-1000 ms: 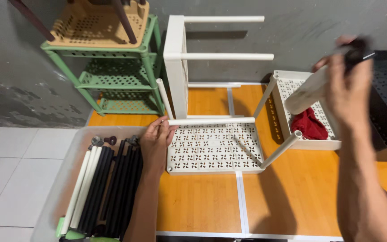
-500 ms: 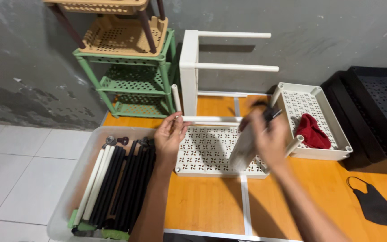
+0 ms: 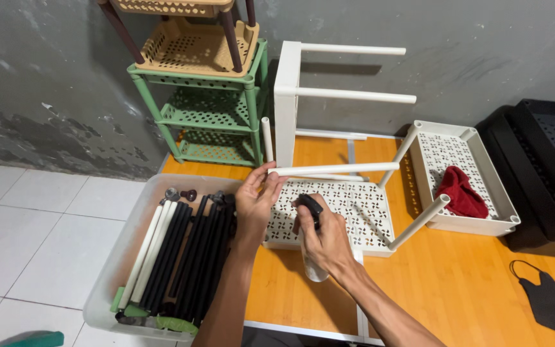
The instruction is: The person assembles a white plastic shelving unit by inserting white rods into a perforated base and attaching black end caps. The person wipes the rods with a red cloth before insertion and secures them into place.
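**Two hands at a white rack lying on its side**

The right hand (image 3: 326, 238) is closed around a small spray bottle (image 3: 311, 222); its black head shows above the fist and a pale base pokes out below the wrist, while the body between is hidden by the fingers. The left hand (image 3: 256, 200) is partly open, thumb and fingertips pinching the near end of a white tube (image 3: 335, 169) that runs across the rack; whether the tube is seated in a socket there cannot be made out.

Both hands sit over the perforated white shelf (image 3: 348, 212) of the rack, which lies on an orange mat (image 3: 457, 289). Its further shelf (image 3: 467, 173) holds a red cloth (image 3: 461, 191).

Left of the hands, a clear bin (image 3: 113, 270) holds black and white tubes, its near end cut off by the frame. A green shelf unit (image 3: 210, 109) stands against the grey wall. A black face mask (image 3: 551, 299) lies at the mat's right edge.
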